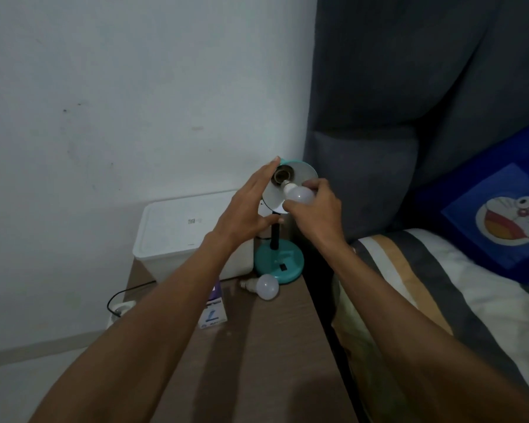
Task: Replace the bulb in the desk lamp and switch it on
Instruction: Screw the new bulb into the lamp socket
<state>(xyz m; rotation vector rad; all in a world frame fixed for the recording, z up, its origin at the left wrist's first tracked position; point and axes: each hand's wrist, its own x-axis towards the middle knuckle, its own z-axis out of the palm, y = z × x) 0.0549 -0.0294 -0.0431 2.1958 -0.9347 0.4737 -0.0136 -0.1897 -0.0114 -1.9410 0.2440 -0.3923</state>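
Note:
A teal desk lamp stands on its round base [280, 260] at the far right of a brown bedside table [257, 346]. Its shade [300, 174] is tipped toward me, showing the dark socket [280, 176]. My left hand [251, 209] holds the shade's left rim, fingers spread. My right hand [316, 213] grips a white bulb [300, 194] whose screw base points into the socket, just at its mouth. A second white bulb [266, 286] lies on the table in front of the lamp base.
A white lidded box [177, 236] sits behind my left forearm. A small purple and white bulb carton [213, 314] stands on the table. A black cord runs to a plug [121, 308] on the floor. A bed with a striped sheet [440, 300] and a blue cartoon pillow [501, 215] is at the right.

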